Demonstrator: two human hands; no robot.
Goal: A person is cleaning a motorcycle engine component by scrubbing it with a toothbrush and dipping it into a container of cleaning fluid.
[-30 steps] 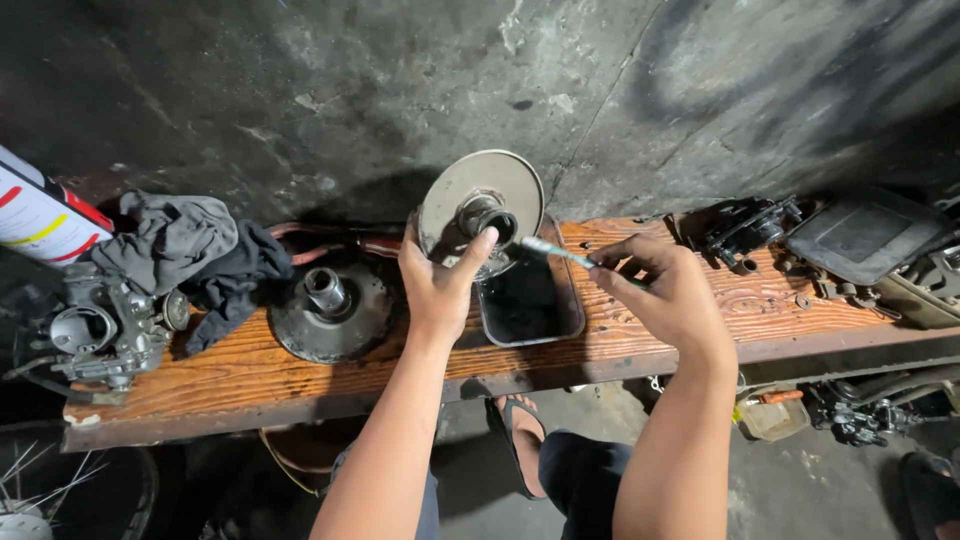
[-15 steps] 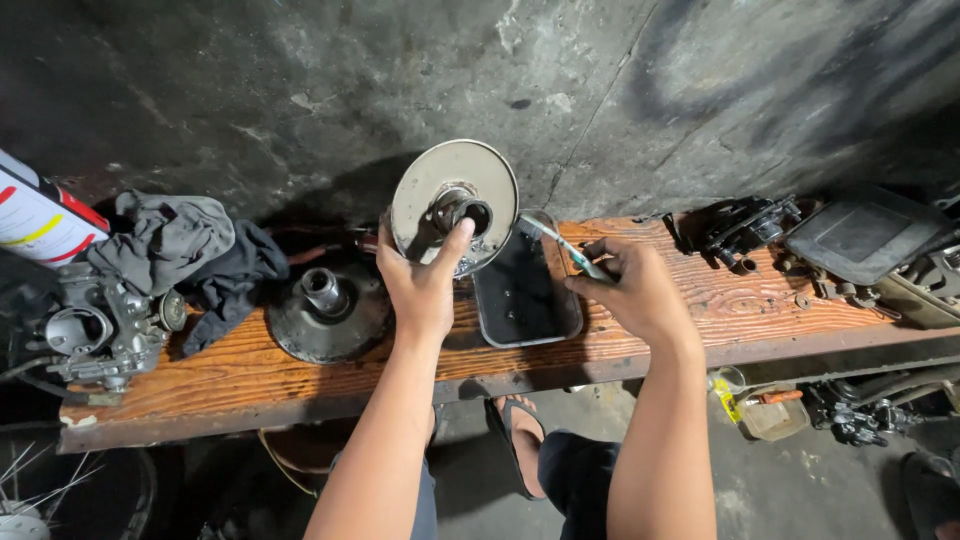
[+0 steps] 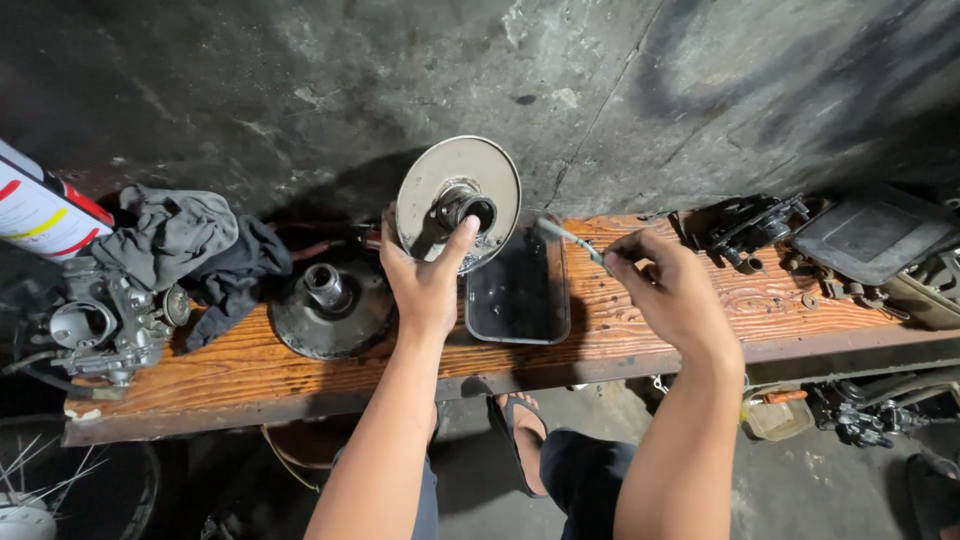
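My left hand [image 3: 428,278] grips a round grey metal pulley disc [image 3: 460,200] with a short centre hub, holding it upright above the wooden bench [image 3: 640,330], thumb by the hub. My right hand [image 3: 668,290] pinches a thin brush-like tool [image 3: 570,238] whose tip points left toward the disc, a short gap away. Below them sits a rectangular black tray of dark liquid [image 3: 520,290].
A second dark pulley half [image 3: 330,302] lies on the bench at left. Dark rags [image 3: 190,250] and a carburettor [image 3: 105,320] sit at the far left, beside a spray can [image 3: 40,205]. Black engine parts [image 3: 745,228] and covers [image 3: 875,235] crowd the right end. My sandalled foot [image 3: 520,425] shows below.
My left hand has lifted the disc slightly and turned its face toward me. My right hand drew the tool back from the hub and moved to the right.
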